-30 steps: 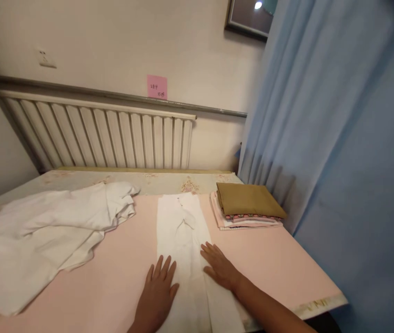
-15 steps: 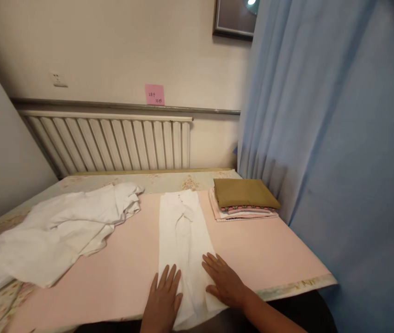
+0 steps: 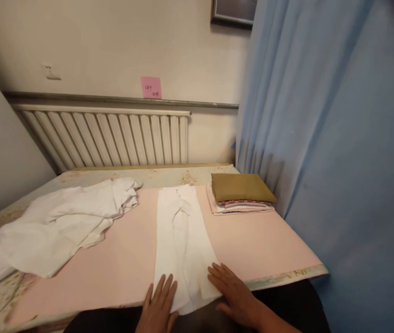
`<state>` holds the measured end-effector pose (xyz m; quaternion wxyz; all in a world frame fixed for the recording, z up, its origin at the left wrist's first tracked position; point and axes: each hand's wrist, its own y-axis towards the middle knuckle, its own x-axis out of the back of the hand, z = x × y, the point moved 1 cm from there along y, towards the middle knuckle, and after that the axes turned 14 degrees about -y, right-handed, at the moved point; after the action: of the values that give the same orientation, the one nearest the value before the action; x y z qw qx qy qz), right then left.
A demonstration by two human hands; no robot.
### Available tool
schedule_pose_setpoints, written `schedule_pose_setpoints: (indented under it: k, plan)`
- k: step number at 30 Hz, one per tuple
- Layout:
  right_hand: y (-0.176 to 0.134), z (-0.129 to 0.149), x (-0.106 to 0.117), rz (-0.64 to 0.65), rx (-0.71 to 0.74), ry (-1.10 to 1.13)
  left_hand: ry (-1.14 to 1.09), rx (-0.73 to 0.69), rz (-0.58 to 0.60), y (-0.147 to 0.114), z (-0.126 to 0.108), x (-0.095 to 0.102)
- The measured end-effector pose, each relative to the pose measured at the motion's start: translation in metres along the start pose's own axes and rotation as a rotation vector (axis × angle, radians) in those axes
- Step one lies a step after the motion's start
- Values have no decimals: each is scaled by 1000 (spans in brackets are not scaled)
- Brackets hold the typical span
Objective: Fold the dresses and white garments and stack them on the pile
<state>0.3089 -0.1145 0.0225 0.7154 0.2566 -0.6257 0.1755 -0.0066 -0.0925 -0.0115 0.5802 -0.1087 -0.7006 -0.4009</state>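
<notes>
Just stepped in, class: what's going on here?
A person has both hands on the near end of a white garment laid lengthwise on a pink sheet. The left hand is at its left edge, the right hand at its right; both are open, fingers extended. A rumpled white cloth lies to the left, a folded stack to the right.

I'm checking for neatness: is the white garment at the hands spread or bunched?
Spread: the white garment lies lengthwise on the pink cloth, lightly creased.
</notes>
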Motion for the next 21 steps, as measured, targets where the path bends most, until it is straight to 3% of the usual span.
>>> schedule_pose_setpoints:
  k: [5,10,16,21]
  plan:
    - [-26,-14,-6,-106,-126,-124,-5,56,103,-17,15,17]
    - [-22,-19,-12,-181,-200,-214,66,93,81,-13,38,25]
    - [-7,-17,-23,-129,-238,-240,42,127,100,-1,36,22]
    - [-5,-17,-19,-69,-224,-218,-5,119,100,-2,37,21]
